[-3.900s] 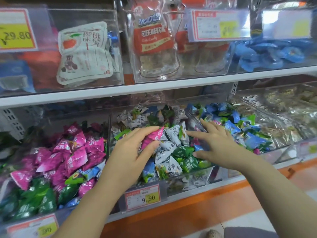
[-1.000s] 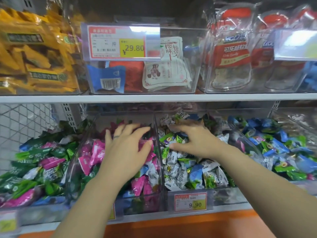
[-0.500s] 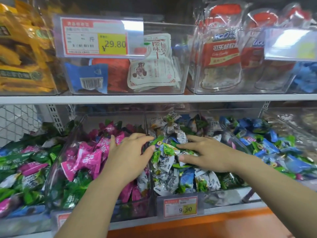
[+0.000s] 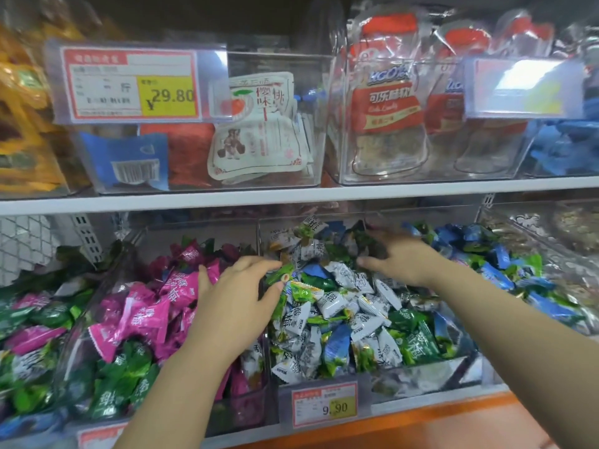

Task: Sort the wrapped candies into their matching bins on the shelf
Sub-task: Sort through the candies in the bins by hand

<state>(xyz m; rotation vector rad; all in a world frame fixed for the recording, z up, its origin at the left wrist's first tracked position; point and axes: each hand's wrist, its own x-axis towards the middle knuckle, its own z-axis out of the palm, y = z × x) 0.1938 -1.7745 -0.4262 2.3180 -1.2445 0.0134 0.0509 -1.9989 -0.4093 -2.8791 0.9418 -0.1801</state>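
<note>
Green candy (image 4: 282, 276) pinched between left hand (image 4: 238, 298) thumb and forefinger; right hand (image 4: 405, 262), blurred, fingers apart on middle bin (image 4: 418, 376) pile.

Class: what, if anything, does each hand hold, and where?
The left hand pinches a green candy by its end, between thumb and forefinger. The right hand is blurred: cannot tell.

We see candy wrappers (image 4: 334, 303) of glossy, crinkled plastic film and bins (image 4: 421, 374) of clear, smooth, shiny plastic. The white shelf edge (image 4: 291, 192) looks like smooth painted metal; the price tag (image 4: 324, 405) is matt paper.
</note>
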